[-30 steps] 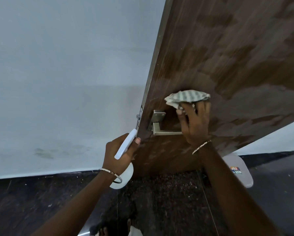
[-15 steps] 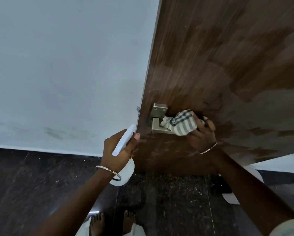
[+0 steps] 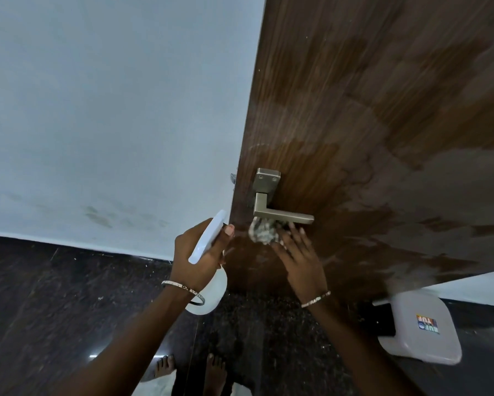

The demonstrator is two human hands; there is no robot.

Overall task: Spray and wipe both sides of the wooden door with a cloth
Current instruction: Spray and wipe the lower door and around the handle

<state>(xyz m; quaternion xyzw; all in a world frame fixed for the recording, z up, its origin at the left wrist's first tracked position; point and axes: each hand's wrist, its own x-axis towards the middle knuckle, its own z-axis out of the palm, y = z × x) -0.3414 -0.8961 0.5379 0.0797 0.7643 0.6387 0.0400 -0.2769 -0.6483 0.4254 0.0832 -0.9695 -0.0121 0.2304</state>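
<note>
The checked cloth [image 3: 263, 232] lies bunched on the wooden door [image 3: 383, 110], just under the lever of the metal handle [image 3: 280, 215]. The right hand [image 3: 298, 261] presses it there with stretched fingers, so this grip is not closed around it; the cloth sits at the fingertips. The left hand [image 3: 200, 258] has its grip closed around a white spray bottle [image 3: 207, 238], beside the door edge. How much liquid the bottle holds, I cannot tell.

Dark brown wooden door [image 3: 383, 110]: smooth, wet-glossy patches. Silver metal lever handle [image 3: 283, 217]: brushed satin. Black stone floor [image 3: 40, 310], 7 o'clock: polished.
</note>
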